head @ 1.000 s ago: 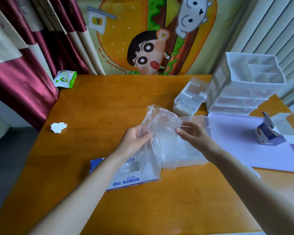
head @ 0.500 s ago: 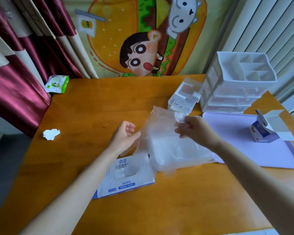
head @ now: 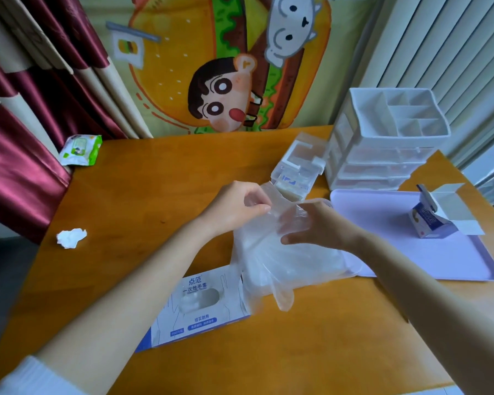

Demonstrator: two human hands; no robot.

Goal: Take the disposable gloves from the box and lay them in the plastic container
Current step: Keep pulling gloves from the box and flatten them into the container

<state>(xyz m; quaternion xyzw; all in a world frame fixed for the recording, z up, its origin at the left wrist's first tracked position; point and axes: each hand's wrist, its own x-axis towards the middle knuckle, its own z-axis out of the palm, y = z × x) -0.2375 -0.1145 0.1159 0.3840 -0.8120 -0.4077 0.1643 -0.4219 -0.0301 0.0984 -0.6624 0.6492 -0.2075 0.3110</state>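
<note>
Both hands are up over the middle of the counter (head: 297, 352), sharing a filmy, see-through bunch of disposable gloves (head: 271, 260). The left hand (head: 234, 206) pinches the far top edge of the film between thumb and fingers (head: 258, 199), curled tight. The right hand (head: 322, 226) meets it just to the right, fingers wrapped in the film and showing through it, thumb tucked under, so it is grasping the gloves too. The film hangs down from that double grip and drapes over the clear plastic container (head: 352, 272), which sits on the counter beneath the hands and is mostly hidden by it. One glove fingertip dangles past the container's near edge, just beside the glove box (head: 200, 309). That white-and-blue box lies flat, near and left of the container, its oval opening facing up with more film showing inside. To the right, a lavender tray (head: 411, 260) touches the container and carries a small open carton (head: 434, 220). Farther back stands a white drawer organiser (head: 388, 143) with a small clear case (head: 300, 166) just left of it. Over at the far left edge lies a green wipes pack (head: 80, 149), and a crumpled tissue (head: 70, 238) sits nearer on the left.
</note>
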